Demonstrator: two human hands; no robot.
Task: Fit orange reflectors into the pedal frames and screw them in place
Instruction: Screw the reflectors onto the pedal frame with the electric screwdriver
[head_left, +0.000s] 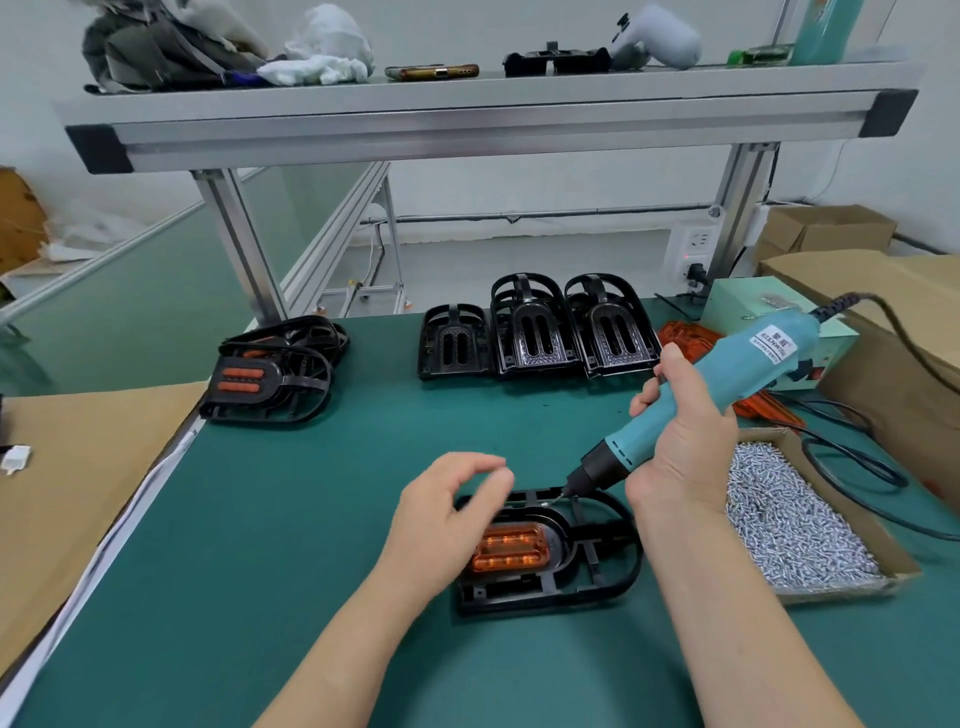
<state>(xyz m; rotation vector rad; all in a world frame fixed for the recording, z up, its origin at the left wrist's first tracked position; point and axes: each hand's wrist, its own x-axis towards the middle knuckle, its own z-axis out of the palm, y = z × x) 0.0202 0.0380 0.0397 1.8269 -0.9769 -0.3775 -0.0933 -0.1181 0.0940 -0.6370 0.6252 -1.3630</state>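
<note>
Orange reflector (511, 553) sits in the pedal frame (519, 597); right hand (685, 447) grips the screwdriver (753, 353), tip at the frame's edge; left hand (447, 519) hovers loosely curled, holding nothing

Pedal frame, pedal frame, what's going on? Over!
Left hand loose over pedal frame. Right hand grips screwdriver, tip at frame's far edge. Orange reflector sits in frame. Nothing blocking.

Bright, even light is falling from overhead, leaving only faint, soft shadows under the left hand (447, 514) on the green mat (291, 519). The wide lens is bowing the far shelf rail (467, 130). The electric screwdriver (753, 353) is looking sharp; screws (789, 519) are glinting at right.
</note>
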